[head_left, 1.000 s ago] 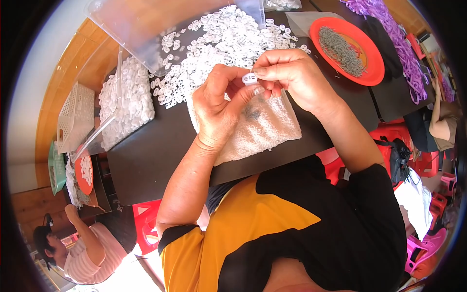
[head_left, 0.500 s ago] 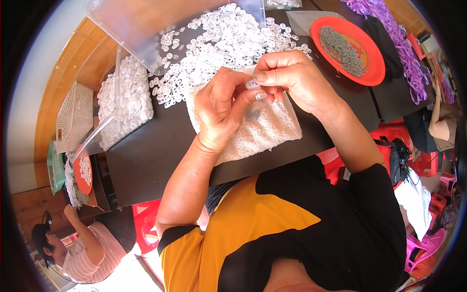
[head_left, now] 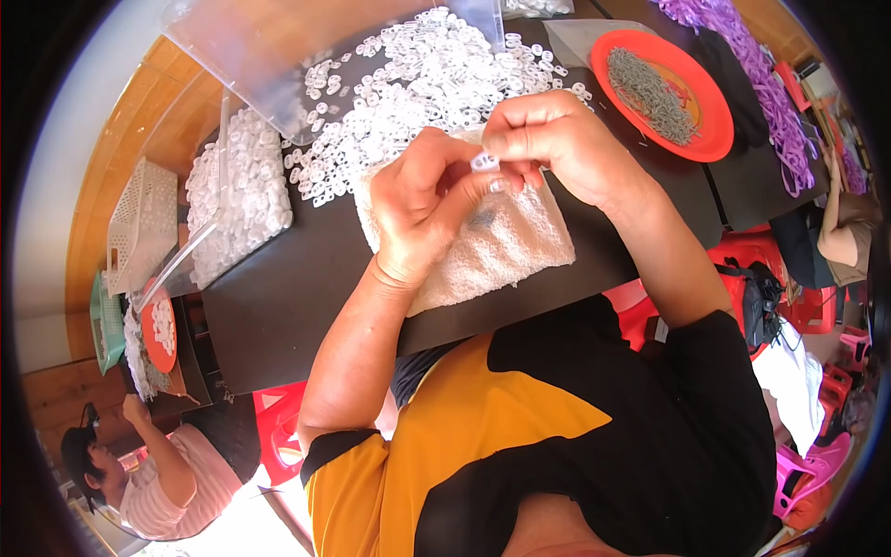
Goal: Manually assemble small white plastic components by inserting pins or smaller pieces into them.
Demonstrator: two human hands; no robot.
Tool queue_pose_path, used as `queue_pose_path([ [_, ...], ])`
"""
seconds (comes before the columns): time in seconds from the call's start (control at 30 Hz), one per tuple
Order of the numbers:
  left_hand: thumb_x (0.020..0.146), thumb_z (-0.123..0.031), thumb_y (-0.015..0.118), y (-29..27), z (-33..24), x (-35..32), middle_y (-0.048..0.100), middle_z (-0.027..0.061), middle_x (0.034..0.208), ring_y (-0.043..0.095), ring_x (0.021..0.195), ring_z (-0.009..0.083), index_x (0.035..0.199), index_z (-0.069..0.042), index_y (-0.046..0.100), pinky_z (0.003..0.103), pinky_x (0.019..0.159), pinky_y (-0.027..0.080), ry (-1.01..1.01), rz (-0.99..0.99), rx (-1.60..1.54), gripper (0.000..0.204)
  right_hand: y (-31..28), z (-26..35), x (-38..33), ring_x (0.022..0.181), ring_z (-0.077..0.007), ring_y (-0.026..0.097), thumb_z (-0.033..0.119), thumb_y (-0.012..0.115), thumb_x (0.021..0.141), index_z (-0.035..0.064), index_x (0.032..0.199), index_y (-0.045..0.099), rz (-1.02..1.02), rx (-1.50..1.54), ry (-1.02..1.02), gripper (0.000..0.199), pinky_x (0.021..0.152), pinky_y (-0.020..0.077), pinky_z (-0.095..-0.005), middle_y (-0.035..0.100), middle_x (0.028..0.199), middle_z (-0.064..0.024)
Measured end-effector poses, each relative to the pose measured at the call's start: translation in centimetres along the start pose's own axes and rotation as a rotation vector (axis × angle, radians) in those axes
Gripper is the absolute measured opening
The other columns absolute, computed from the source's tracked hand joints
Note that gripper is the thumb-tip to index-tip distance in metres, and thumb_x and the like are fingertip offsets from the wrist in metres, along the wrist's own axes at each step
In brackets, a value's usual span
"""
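My left hand (head_left: pixel 427 200) pinches a small white oval plastic piece (head_left: pixel 484 162) between thumb and fingers. Two dark holes show on its face. Right above the piece, the thumb and forefinger of my right hand (head_left: pixel 561 144) are pinched together. Whatever they may hold is too small and blurred to make out. Both hands meet over a folded cream towel (head_left: pixel 497 260) with a grey smudge on it. Beyond them spreads a large heap of similar white oval pieces (head_left: pixel 418 88) on the dark table (head_left: pixel 288 306).
At the far right stands a red plate (head_left: pixel 715 130) of small grey metal pieces (head_left: pixel 650 97), beside purple ribbons (head_left: pixel 761 84). A clear bin (head_left: pixel 218 28) lies behind the heap; another holds white parts (head_left: pixel 241 186). A co-worker (head_left: pixel 167 473) sits at lower left, another person (head_left: pixel 840 232) at right.
My right thumb and fingertips have shifted slightly up off the white piece, so more of its two-holed face shows. My left hand has barely moved.
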State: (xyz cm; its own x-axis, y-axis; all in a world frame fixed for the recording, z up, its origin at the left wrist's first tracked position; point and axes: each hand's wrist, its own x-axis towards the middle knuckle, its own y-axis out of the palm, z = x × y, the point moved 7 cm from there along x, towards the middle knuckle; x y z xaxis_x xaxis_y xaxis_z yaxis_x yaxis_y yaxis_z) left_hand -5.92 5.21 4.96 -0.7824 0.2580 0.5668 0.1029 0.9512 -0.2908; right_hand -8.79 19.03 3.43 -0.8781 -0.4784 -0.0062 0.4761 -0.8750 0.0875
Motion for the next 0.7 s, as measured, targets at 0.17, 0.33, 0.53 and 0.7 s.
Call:
queue_pose_path([
  [0.17,0.083,-0.005,0.075,-1.6,2.0,0.3,0.068,0.0094,0.082,0.065,0.071,0.0144,0.097,0.002,0.063,0.026,0.061,0.054,-0.231,-0.263,-0.507,0.019,-0.3,0.7,0.3,0.078,-0.0104,0.061,0.015,0.062,0.086,0.0037,0.103,0.068,-0.108,-0.162,-0.14,0.021,0.067,0.0459,-0.0259,0.064,0.08,-0.0014],
  [0.33,0.085,-0.009,0.072,-2.7,-0.6,1.3,0.067,0.0144,0.083,0.067,0.074,0.0238,0.097,0.005,0.062,0.037,0.068,0.057,-0.216,-0.25,-0.794,0.021,1.3,0.3,0.3,0.081,-0.0256,0.065,0.007,0.063,0.076,0.0092,0.1,0.068,-0.15,-0.882,-0.49,0.024,0.072,0.0513,-0.035,0.066,0.089,-0.0076],
  [0.53,0.082,0.0,0.072,-12.1,-5.9,2.0,0.064,0.0091,0.072,0.058,0.057,0.0143,0.089,0.004,0.063,0.026,0.049,0.043,-0.031,-0.55,-0.279,0.013,2.0,-0.5,-0.1,0.079,-0.0267,0.063,-0.002,0.058,0.077,0.0064,0.089,0.063,-0.188,-1.033,-0.643,0.016,0.069,0.0496,-0.0369,0.063,0.084,-0.0086],
  [0.7,0.08,-0.003,0.076,-23.7,-5.9,2.2,0.062,0.0054,0.063,0.051,0.052,0.0091,0.084,0.005,0.068,0.021,0.047,0.036,-0.104,-0.757,0.273,0.012,4.7,0.7,0.6,0.085,-0.0294,0.064,0.006,0.059,0.078,0.008,0.084,0.066,-0.059,-1.011,-0.515,0.01,0.073,0.0497,-0.0421,0.067,0.088,-0.0084],
])
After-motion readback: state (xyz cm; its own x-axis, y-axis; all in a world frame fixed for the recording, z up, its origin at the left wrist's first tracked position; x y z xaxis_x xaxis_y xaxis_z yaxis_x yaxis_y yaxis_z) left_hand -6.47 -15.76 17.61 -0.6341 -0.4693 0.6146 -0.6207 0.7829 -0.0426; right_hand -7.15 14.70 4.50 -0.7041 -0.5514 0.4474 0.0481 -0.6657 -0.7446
